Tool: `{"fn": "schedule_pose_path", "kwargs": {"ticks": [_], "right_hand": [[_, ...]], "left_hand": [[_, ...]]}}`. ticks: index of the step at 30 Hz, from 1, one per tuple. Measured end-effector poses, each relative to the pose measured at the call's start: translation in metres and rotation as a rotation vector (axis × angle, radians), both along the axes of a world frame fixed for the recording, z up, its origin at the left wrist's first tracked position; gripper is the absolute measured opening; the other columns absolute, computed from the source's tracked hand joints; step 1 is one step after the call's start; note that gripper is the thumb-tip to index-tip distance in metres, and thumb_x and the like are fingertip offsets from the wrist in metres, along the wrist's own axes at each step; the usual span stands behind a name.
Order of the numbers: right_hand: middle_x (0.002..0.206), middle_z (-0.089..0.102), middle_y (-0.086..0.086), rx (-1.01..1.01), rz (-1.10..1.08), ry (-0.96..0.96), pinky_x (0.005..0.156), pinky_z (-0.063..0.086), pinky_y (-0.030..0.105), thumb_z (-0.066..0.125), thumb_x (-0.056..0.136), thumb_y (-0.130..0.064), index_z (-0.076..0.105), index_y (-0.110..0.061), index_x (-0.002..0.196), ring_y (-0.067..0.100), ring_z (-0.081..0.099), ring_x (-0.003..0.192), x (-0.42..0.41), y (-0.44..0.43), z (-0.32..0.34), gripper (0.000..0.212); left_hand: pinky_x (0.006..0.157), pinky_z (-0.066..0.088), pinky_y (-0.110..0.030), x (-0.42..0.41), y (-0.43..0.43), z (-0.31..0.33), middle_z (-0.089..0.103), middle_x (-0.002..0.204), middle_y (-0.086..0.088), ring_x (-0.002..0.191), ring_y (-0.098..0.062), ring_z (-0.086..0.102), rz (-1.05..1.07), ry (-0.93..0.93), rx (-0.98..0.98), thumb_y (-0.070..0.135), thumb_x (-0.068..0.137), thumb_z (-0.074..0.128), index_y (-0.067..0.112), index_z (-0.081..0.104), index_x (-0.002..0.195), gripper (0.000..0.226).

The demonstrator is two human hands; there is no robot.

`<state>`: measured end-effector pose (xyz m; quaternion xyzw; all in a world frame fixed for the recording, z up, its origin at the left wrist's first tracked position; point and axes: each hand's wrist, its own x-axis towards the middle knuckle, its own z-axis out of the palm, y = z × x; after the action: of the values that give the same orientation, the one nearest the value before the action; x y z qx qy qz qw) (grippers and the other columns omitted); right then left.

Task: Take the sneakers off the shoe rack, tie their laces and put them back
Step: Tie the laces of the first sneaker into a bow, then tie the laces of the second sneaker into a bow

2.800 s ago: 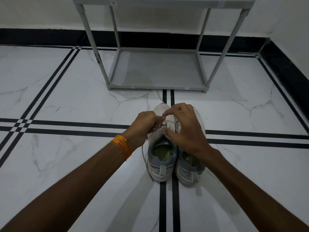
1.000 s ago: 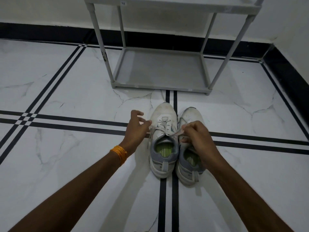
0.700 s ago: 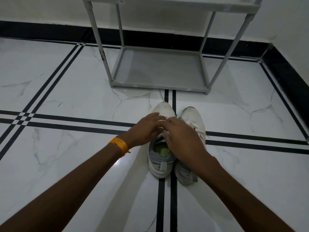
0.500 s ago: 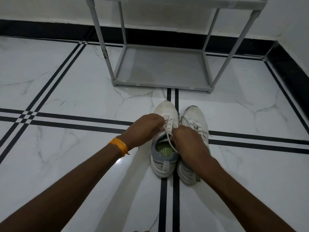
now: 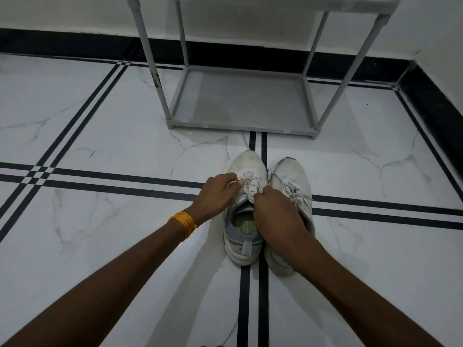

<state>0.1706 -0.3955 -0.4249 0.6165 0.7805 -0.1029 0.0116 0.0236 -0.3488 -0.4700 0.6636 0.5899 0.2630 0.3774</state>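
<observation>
1. You are looking down at a white marble floor [image 5: 100, 136] crossed by paired black lines, with a black skirting band [image 5: 62, 45] running along the white walls.
2. A grey shoe rack [image 5: 240, 96] is standing ahead of you near the wall, its bottom shelf bare.
3. Two white sneakers with grey heels are sitting side by side on the floor in front of the rack, toes pointing at it.
4. Your left hand [image 5: 216, 195], an orange band [image 5: 184, 222] at its wrist, is pinching a lace of the left sneaker [image 5: 244, 216].
5. Your right hand [image 5: 275, 211] is pinching that sneaker's other lace, partly covering the right sneaker [image 5: 292, 181], whose laces are lying loose.
</observation>
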Motion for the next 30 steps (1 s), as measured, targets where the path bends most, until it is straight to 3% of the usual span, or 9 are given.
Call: {"fn": "schedule_pose_path", "kwargs": {"ticks": [6,8,10,14,25,30], "right_hand": [[0.116,0.060,0.016,-0.034,0.031,-0.054,0.082,0.046,0.035,0.055,0.089,-0.002,0.061,-0.005,0.111,0.030,0.060,0.104,0.006,0.009,0.000,0.023],[0.116,0.061,0.016,-0.049,0.024,-0.069,0.082,0.046,0.035,0.054,0.091,-0.004,0.061,-0.005,0.111,0.030,0.061,0.104,0.009,0.009,-0.004,0.021],[0.115,0.062,0.016,-0.065,0.031,-0.086,0.083,0.046,0.034,0.052,0.093,-0.004,0.061,-0.005,0.110,0.029,0.062,0.103,0.010,0.007,-0.008,0.020],[0.113,0.064,0.014,-0.061,0.024,-0.073,0.082,0.047,0.034,0.057,0.091,-0.008,0.062,-0.006,0.108,0.028,0.063,0.101,0.011,0.006,-0.014,0.018],[0.112,0.062,0.013,0.014,0.040,-0.025,0.080,0.045,0.034,0.053,0.094,-0.008,0.060,-0.007,0.110,0.028,0.061,0.102,0.010,0.008,-0.022,0.017],[0.114,0.061,0.016,0.003,0.085,0.026,0.083,0.045,0.034,0.056,0.091,-0.005,0.060,-0.004,0.112,0.030,0.059,0.105,-0.004,0.019,-0.022,0.021]], "left_hand": [[0.057,0.047,-0.036,0.007,0.003,-0.003,0.062,0.075,-0.015,0.065,-0.019,0.052,0.184,-0.143,-0.178,0.035,0.096,0.051,-0.003,0.065,0.082,0.043],[0.056,0.044,-0.040,0.007,0.004,-0.007,0.055,0.061,-0.020,0.057,-0.019,0.046,0.207,-0.013,-0.045,0.030,0.089,0.057,-0.002,0.060,0.063,0.041],[0.052,0.034,-0.034,0.007,0.002,-0.008,0.043,0.049,-0.011,0.049,-0.020,0.039,0.144,0.241,0.110,0.027,0.085,0.059,0.006,0.049,0.052,0.040],[0.054,0.031,-0.029,0.006,0.002,-0.007,0.043,0.053,-0.006,0.053,-0.024,0.042,0.034,0.411,0.238,0.027,0.089,0.058,0.012,0.046,0.058,0.036],[0.052,0.031,-0.028,-0.003,-0.002,-0.010,0.040,0.049,-0.003,0.049,-0.021,0.040,0.080,0.405,0.246,0.026,0.089,0.057,0.012,0.044,0.057,0.037],[0.052,0.044,-0.035,-0.018,0.003,-0.009,0.050,0.052,-0.008,0.051,-0.027,0.050,0.125,0.409,0.255,0.027,0.088,0.055,0.011,0.047,0.059,0.034]]}}
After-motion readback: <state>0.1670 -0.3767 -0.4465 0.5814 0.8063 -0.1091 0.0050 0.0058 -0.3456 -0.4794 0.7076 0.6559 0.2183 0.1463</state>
